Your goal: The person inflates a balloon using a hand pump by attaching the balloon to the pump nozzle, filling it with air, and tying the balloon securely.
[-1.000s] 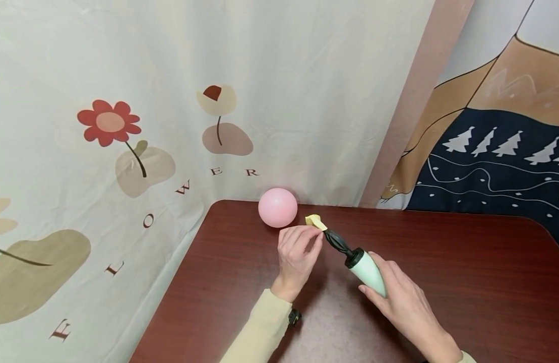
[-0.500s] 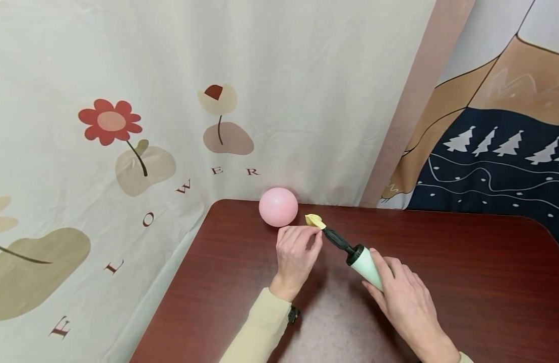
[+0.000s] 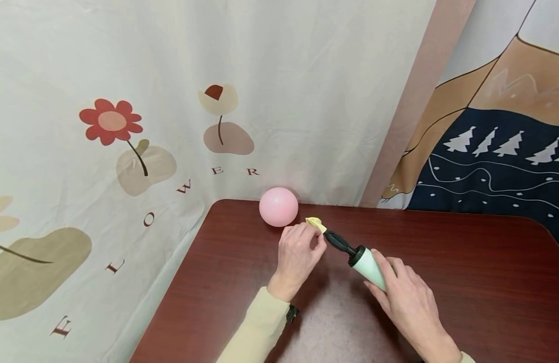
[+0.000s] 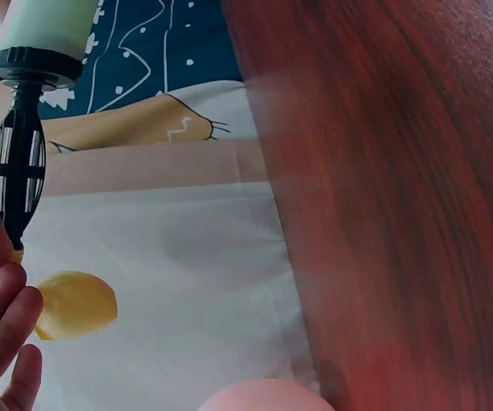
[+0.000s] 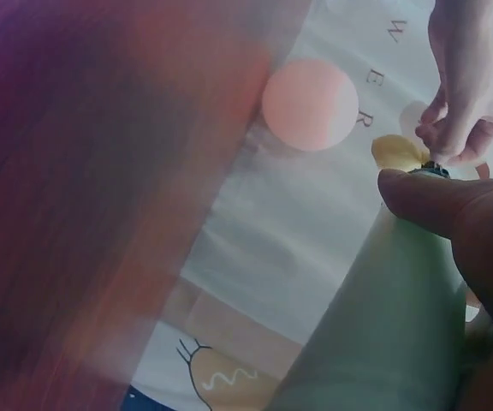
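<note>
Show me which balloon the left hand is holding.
The yellow balloon, pinched at the pump; the pink balloon is bigger and sits apart.

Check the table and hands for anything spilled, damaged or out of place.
Nothing stands out. The pink balloon looks round and whole near the far edge of the table; the right hand grips the pump, and the left hand pinches the yellow balloon at the pump's tip. No spill shows.

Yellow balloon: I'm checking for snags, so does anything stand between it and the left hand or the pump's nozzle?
Nothing visible does. The left hand pinches the yellow balloon by its neck, at the tip of the black nozzle; the pink balloon sits off to the side.
</note>
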`<action>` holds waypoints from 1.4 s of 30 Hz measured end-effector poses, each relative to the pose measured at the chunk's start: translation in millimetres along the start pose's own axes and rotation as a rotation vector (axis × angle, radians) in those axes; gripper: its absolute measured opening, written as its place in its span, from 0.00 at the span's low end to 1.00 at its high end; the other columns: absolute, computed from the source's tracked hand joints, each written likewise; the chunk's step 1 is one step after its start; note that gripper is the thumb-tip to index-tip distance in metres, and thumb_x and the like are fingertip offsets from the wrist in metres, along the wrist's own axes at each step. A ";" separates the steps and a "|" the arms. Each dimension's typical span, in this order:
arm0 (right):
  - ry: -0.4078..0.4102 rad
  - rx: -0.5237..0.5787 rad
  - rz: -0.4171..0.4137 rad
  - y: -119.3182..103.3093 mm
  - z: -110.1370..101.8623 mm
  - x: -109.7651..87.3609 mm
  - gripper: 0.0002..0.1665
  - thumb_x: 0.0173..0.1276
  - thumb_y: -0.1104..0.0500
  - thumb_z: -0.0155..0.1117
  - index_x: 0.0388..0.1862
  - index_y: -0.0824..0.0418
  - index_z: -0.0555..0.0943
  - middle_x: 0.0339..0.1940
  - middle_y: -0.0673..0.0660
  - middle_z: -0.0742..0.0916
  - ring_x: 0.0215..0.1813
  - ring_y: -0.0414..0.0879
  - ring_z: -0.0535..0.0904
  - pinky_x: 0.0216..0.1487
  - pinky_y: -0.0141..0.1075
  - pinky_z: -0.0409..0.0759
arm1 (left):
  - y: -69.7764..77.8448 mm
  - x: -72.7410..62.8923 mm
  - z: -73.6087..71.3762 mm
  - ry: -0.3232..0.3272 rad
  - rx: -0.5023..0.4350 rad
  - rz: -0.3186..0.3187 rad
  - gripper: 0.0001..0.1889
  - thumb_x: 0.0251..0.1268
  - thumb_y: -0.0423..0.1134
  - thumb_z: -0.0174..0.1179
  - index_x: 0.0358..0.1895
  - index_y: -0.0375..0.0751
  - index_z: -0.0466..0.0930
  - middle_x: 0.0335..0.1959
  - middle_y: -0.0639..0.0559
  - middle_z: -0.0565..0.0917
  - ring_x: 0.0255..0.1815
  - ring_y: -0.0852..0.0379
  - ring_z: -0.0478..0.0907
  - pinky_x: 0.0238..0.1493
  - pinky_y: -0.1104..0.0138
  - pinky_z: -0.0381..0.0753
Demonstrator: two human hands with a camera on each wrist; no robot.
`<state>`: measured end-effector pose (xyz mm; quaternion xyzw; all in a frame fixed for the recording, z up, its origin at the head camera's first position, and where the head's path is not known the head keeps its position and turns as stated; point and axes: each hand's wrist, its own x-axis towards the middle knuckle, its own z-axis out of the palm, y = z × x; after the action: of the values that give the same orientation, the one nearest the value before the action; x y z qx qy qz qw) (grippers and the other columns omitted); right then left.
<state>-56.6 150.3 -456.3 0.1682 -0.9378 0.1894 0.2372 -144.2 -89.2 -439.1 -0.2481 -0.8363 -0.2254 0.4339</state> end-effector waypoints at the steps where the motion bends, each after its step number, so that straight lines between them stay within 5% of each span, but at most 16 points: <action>1: -0.010 0.014 0.015 0.1 -0.2 -0.4 0.48 0.55 0.51 0.84 0.73 0.55 0.72 0.49 0.61 0.83 0.39 0.56 0.81 0.30 0.53 0.83 | 0.7 -0.1 0.5 0.002 0.004 0.003 0.06 0.54 0.29 0.68 0.28 0.44 0.81 0.25 0.54 0.81 0.29 0.58 0.79 0.36 0.63 0.78; 7: -0.075 0.124 0.090 -3.2 1.1 -2.7 0.45 0.60 0.50 0.81 0.72 0.58 0.72 0.49 0.59 0.84 0.37 0.51 0.81 0.26 0.48 0.81 | 5.4 -3.7 6.5 0.009 -0.052 -0.008 0.07 0.52 0.28 0.68 0.29 0.43 0.81 0.24 0.55 0.81 0.27 0.59 0.78 0.34 0.65 0.77; 9: -0.075 0.147 0.094 -4.0 2.0 -3.1 0.44 0.60 0.51 0.81 0.72 0.59 0.72 0.48 0.59 0.84 0.35 0.49 0.81 0.27 0.47 0.80 | 7.0 -6.0 8.4 -0.007 -0.131 -0.086 0.05 0.55 0.29 0.68 0.31 0.42 0.82 0.27 0.55 0.82 0.29 0.59 0.79 0.35 0.66 0.78; 12: -0.056 0.166 0.092 -4.2 2.2 -2.9 0.43 0.59 0.51 0.81 0.71 0.60 0.72 0.45 0.59 0.84 0.33 0.47 0.80 0.27 0.46 0.80 | 9.8 -8.9 9.4 -0.040 -0.315 -0.294 0.03 0.62 0.31 0.68 0.36 0.42 0.85 0.33 0.55 0.85 0.34 0.58 0.82 0.38 0.66 0.80; 15: -0.049 0.179 0.098 -5.0 1.6 -1.0 0.43 0.59 0.52 0.81 0.71 0.60 0.73 0.45 0.58 0.84 0.33 0.46 0.80 0.28 0.45 0.79 | 13.7 -10.6 7.7 -0.088 -0.606 -0.563 0.06 0.72 0.35 0.64 0.46 0.38 0.86 0.41 0.51 0.88 0.39 0.58 0.84 0.45 0.66 0.83; 19: -0.093 0.225 0.130 -7.1 1.5 0.1 0.42 0.61 0.50 0.80 0.71 0.57 0.72 0.46 0.56 0.84 0.35 0.45 0.79 0.31 0.45 0.79 | 19.2 -6.7 5.9 -0.120 -1.218 -0.904 0.18 0.83 0.39 0.52 0.63 0.31 0.79 0.58 0.40 0.85 0.56 0.54 0.84 0.61 0.59 0.79; 22: -0.130 0.273 0.149 -9.5 3.1 -0.4 0.41 0.65 0.48 0.78 0.72 0.56 0.72 0.48 0.55 0.84 0.38 0.45 0.80 0.34 0.45 0.80 | 22.7 -3.1 6.1 -0.089 -1.567 -1.055 0.19 0.85 0.41 0.48 0.64 0.32 0.78 0.62 0.40 0.83 0.63 0.50 0.81 0.68 0.56 0.74; 25: -0.147 0.322 0.153 -10.6 3.9 -0.9 0.39 0.67 0.46 0.75 0.72 0.55 0.71 0.53 0.54 0.84 0.42 0.45 0.81 0.37 0.47 0.81 | 27.6 -2.7 9.0 -0.044 -1.702 -1.106 0.15 0.85 0.41 0.48 0.58 0.38 0.81 0.56 0.45 0.85 0.61 0.50 0.81 0.67 0.61 0.74; 30: -0.164 0.379 0.151 -11.5 3.9 0.4 0.37 0.69 0.47 0.74 0.72 0.57 0.71 0.57 0.53 0.84 0.47 0.44 0.81 0.42 0.48 0.83 | 35.2 -4.5 15.0 -0.013 -1.686 -1.144 0.16 0.84 0.41 0.50 0.59 0.35 0.81 0.52 0.47 0.87 0.60 0.50 0.83 0.65 0.61 0.76; 35: -0.192 0.413 0.165 -11.9 3.6 0.4 0.37 0.71 0.48 0.72 0.73 0.57 0.71 0.57 0.53 0.84 0.48 0.44 0.80 0.43 0.48 0.82 | 36.4 -7.3 17.4 -0.040 -1.593 -1.119 0.23 0.85 0.42 0.48 0.67 0.25 0.74 0.56 0.41 0.87 0.64 0.47 0.81 0.64 0.61 0.76; 42: -0.190 0.409 0.151 -9.9 6.1 -1.3 0.37 0.70 0.47 0.73 0.73 0.56 0.72 0.57 0.52 0.84 0.47 0.43 0.80 0.42 0.46 0.81 | 32.6 -5.0 15.3 -0.021 -1.703 -1.058 0.23 0.87 0.51 0.41 0.66 0.41 0.76 0.60 0.45 0.84 0.63 0.47 0.80 0.69 0.58 0.70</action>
<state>-53.7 139.3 -459.2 0.1590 -0.9080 0.3761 0.0942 -131.2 -55.9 -446.0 -0.0740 -0.4027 -0.9108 -0.0518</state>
